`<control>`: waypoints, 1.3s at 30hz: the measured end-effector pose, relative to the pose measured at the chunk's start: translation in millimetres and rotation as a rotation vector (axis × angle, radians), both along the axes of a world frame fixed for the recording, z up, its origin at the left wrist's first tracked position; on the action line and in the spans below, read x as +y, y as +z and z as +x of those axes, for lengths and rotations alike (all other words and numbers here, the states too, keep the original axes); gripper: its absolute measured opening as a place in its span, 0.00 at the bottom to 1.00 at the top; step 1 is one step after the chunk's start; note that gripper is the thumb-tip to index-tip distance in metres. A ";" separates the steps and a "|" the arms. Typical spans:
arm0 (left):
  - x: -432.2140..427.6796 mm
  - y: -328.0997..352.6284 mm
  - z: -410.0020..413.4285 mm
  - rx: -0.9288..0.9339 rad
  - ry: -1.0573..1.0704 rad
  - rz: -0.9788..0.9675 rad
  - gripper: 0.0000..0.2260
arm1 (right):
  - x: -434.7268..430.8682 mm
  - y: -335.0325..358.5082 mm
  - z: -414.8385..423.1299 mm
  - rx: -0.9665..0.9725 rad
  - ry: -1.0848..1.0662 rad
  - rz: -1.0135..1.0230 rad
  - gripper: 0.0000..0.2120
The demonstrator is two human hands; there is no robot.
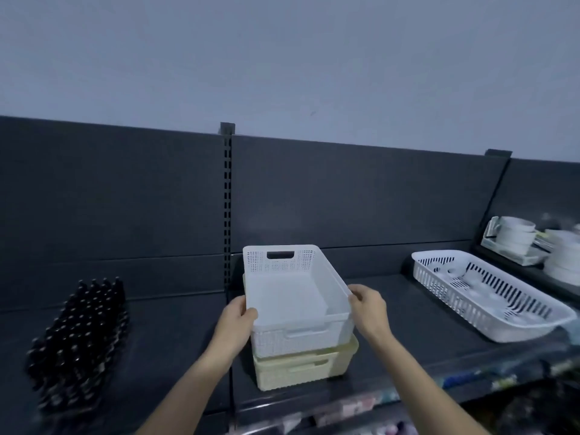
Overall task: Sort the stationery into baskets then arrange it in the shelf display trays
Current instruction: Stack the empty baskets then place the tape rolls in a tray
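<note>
Early stage, by the look of it: empty white basket (pixel 295 296) is gripped at both side rims by left hand (pixel 240 312) & right hand (pixel 368 309), each grip clenched on it, atop cream basket (pixel 301 368) on shelf (pixel 392 315). No stationery is seen sorted; sorting & arranging are judged still to do.

White upper basket (pixel 295 293) with fine dotted holes; pale yellow lower basket (pixel 298 372), same pattern; white tray (pixel 452 293) with long slits; black bottles (pixel 78 340); dark grey shelf (pixel 408 324); bluish-grey wall (pixel 282 58).

At frame centre the upper basket (pixel 295 296) sat nested on the lower basket (pixel 295 372); bottles (pixel 78 340) stood lower left, a slotted basket (pixel 464 309) right.
</note>
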State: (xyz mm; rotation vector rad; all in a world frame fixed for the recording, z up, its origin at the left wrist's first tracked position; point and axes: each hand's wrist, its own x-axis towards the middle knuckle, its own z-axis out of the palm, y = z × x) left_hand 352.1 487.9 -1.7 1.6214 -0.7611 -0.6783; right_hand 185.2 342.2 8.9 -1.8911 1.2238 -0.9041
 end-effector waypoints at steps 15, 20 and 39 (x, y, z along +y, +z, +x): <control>-108.8 8.7 -103.7 -0.746 -0.192 0.178 0.17 | -83.6 -40.8 -124.7 0.262 -0.048 -0.116 0.12; -183.3 3.8 -190.7 -0.947 -0.216 0.237 0.19 | -139.7 -42.2 -226.3 0.404 -0.121 -0.149 0.10; -400.8 -32.1 -332.0 -0.513 -0.192 0.384 0.09 | -378.6 -29.5 -401.0 0.448 -0.128 -0.139 0.16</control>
